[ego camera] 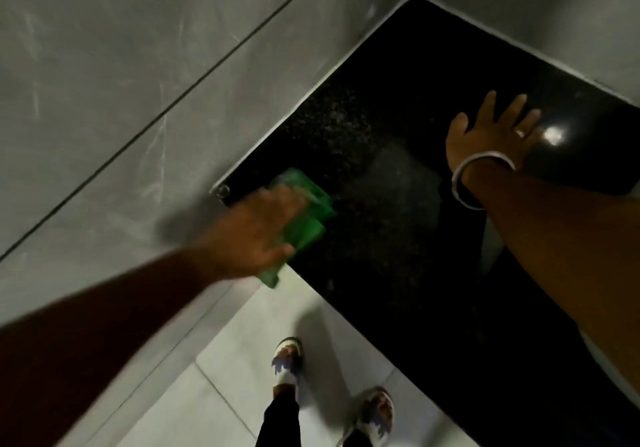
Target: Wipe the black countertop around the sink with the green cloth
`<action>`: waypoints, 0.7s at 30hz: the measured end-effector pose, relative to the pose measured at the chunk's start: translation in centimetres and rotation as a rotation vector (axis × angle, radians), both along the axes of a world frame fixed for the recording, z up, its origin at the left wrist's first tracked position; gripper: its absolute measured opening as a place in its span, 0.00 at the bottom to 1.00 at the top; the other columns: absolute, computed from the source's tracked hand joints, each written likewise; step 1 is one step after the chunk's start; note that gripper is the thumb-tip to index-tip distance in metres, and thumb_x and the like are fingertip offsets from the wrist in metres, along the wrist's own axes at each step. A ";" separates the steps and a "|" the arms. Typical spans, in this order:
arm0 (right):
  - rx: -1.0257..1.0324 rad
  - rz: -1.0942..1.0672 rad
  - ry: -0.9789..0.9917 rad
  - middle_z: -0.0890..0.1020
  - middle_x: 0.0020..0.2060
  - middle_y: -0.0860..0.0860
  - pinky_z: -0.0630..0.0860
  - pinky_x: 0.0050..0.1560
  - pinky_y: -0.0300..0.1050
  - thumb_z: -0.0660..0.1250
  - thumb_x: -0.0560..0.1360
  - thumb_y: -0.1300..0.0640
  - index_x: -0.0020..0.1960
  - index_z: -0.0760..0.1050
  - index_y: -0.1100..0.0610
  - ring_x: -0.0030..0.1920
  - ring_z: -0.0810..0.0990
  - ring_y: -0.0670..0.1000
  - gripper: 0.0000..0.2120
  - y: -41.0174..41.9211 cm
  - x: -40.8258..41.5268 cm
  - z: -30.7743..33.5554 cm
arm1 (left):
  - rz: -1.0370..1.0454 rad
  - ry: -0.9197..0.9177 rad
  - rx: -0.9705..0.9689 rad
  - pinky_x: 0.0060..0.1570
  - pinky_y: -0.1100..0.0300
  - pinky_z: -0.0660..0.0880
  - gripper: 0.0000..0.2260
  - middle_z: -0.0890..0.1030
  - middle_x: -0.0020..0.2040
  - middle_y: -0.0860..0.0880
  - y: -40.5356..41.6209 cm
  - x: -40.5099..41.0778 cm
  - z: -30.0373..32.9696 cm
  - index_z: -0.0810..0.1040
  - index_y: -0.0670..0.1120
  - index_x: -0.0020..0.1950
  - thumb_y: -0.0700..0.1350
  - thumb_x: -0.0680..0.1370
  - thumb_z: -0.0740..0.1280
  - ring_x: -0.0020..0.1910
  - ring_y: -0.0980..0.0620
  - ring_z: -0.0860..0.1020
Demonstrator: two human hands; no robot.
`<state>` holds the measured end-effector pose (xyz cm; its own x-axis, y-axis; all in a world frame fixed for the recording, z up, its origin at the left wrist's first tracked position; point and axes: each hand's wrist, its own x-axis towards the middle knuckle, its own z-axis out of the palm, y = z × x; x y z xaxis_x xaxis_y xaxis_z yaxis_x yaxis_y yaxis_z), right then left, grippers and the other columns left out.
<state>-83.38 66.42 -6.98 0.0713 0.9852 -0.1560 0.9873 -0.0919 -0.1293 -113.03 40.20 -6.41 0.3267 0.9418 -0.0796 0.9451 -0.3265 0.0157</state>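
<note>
- While the left hand [256,235] is pressing the green cloth [304,218] onto the near left corner of the black countertop [391,224], the wiping step looks to be underway; the hand is blurred, so the grip cannot be read exactly, but the fingers are lying spread over the cloth rather than balled around it.
- The cloth is sitting at the counter's front edge, one corner hanging off over the floor [249,349], just beside the grey wall [138,82].
- The right hand [495,131] is resting flat and wide open on the counter further back, holding nothing, with a bangle [481,176] on the wrist and a ring [519,133] on one finger.
- The sink is not showing here, so how much of the surface is left cannot be judged.
- The next move is probably calling for a sweep away from the wall across the speckled middle, keeping the cloth flat so it is not slipping off the edge.
- The braced right arm is lying across that path and would likely need lifting; a bright light reflection [553,134] is sitting just past its fingers.
- Two sandalled feet [287,360] are standing on the pale tiles below.
</note>
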 end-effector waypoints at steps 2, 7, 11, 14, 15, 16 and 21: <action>0.004 0.003 -0.004 0.46 0.78 0.61 0.40 0.74 0.64 0.44 0.77 0.39 0.78 0.45 0.51 0.76 0.43 0.66 0.33 0.0 0.0 0.0 | 0.068 0.018 -0.009 0.77 0.51 0.50 0.32 0.60 0.79 0.41 0.8 -2.2 0.1 0.56 0.44 0.79 0.61 0.80 0.51 0.79 0.44 0.56; -0.057 0.028 0.032 0.47 0.78 0.58 0.41 0.74 0.62 0.44 0.79 0.40 0.78 0.49 0.48 0.76 0.43 0.66 0.29 0.4 0.3 0.9 | -0.081 -0.181 0.035 0.77 0.44 0.53 0.32 0.62 0.78 0.42 -2.3 10.1 -1.3 0.60 0.43 0.78 0.59 0.79 0.56 0.79 0.42 0.57; -0.187 0.121 0.233 0.52 0.78 0.60 0.43 0.75 0.59 0.46 0.83 0.53 0.76 0.56 0.56 0.77 0.49 0.63 0.23 -1.5 3.0 3.2 | -0.520 -0.199 -0.122 0.78 0.47 0.47 0.30 0.55 0.81 0.45 -4.7 18.7 -0.5 0.55 0.47 0.80 0.59 0.81 0.53 0.80 0.47 0.49; -0.241 0.399 0.291 0.69 0.70 0.65 0.59 0.72 0.51 0.55 0.81 0.61 0.70 0.67 0.65 0.70 0.68 0.63 0.19 -8.7 4.3 6.1 | -0.599 -0.186 -0.121 0.77 0.49 0.48 0.29 0.59 0.80 0.47 -3.5 16.5 -0.1 0.58 0.49 0.79 0.60 0.81 0.54 0.80 0.48 0.53; -0.215 0.445 0.307 0.74 0.66 0.64 0.64 0.69 0.50 0.59 0.79 0.58 0.68 0.71 0.63 0.67 0.73 0.61 0.19 -11.8 4.5 7.7 | -0.595 -0.178 -0.115 0.77 0.49 0.49 0.29 0.61 0.79 0.47 -3.4 14.9 0.3 0.59 0.49 0.78 0.59 0.80 0.56 0.79 0.47 0.57; -0.220 0.519 0.282 0.77 0.63 0.62 0.67 0.66 0.49 0.61 0.77 0.55 0.67 0.73 0.61 0.64 0.76 0.60 0.20 -14.9 4.5 9.2 | -0.544 -0.188 -0.095 0.76 0.48 0.52 0.30 0.64 0.78 0.46 -3.2 13.3 0.8 0.61 0.48 0.78 0.60 0.78 0.58 0.78 0.45 0.61; -0.471 0.834 -0.157 0.77 0.60 0.57 0.73 0.60 0.50 0.72 0.65 0.38 0.69 0.70 0.53 0.59 0.76 0.60 0.37 -22.4 3.2 9.2 | -0.247 -0.261 -0.096 0.68 0.43 0.69 0.24 0.77 0.66 0.45 -3.6 9.4 0.1 0.76 0.50 0.57 0.60 0.67 0.73 0.70 0.42 0.72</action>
<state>-80.22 44.00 2.20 -0.5684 0.5672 -0.5960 0.7614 0.6371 -0.1197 -103.63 36.56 -6.27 0.5644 0.8241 -0.0482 0.7980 -0.5298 0.2872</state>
